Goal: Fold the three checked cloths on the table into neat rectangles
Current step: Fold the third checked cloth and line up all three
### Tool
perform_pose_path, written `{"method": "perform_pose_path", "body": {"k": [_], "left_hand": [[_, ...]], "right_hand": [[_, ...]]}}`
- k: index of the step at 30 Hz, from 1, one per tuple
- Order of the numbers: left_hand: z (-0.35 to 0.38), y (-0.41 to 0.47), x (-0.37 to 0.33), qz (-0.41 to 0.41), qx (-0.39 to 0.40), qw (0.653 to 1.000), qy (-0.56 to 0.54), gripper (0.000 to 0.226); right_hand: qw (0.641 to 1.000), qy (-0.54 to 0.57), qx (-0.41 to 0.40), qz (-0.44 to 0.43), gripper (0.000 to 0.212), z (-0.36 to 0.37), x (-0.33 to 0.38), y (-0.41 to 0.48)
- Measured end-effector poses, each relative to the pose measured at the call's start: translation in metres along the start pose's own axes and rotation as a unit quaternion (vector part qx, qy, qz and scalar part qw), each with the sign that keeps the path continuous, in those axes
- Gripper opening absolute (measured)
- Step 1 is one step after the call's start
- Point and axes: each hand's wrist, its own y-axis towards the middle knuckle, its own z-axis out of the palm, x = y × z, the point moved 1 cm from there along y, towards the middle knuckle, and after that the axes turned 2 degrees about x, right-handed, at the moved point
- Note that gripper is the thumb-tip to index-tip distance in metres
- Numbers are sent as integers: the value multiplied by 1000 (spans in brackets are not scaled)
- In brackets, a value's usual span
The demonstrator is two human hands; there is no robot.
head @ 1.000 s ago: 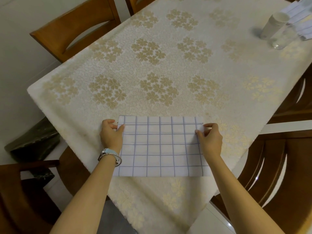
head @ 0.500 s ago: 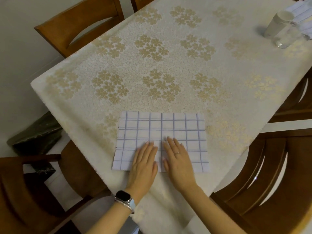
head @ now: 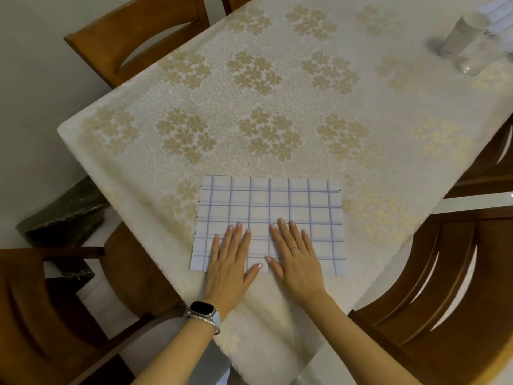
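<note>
A white cloth with a blue check (head: 277, 201) lies flat as a rectangle near the front corner of the table (head: 194, 87). My left hand (head: 230, 262) rests palm down on its near left part, fingers spread. Beside it, my right hand (head: 297, 257) presses flat on the near middle, a ring on one finger. Neither hand holds anything. More checked cloth (head: 499, 12) shows at the far right corner, partly cut off by the frame edge.
A stack of white paper cups (head: 460, 31) and a clear glass (head: 474, 59) stand at the far right. Wooden chairs stand at the left (head: 133, 37), near left (head: 41, 315) and right (head: 444, 287). The table corner lies just below my hands.
One second ago my hands held the cloth's far corners. They let go and came down flat on the near half, and since half a second ago they have stayed there.
</note>
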Motion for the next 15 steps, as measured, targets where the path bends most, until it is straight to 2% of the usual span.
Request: {"method": "perform_pose_path", "body": {"k": [8,15], "left_hand": [[-4,-23,66,-15,-9,1000,-4,72],[-4,-22,76,-4,-15,1000,-13,70]], "right_hand": [[999,5,0,45,66,-21,-47,-23],[999,0,4,36,65,-23,-52,-21]]}}
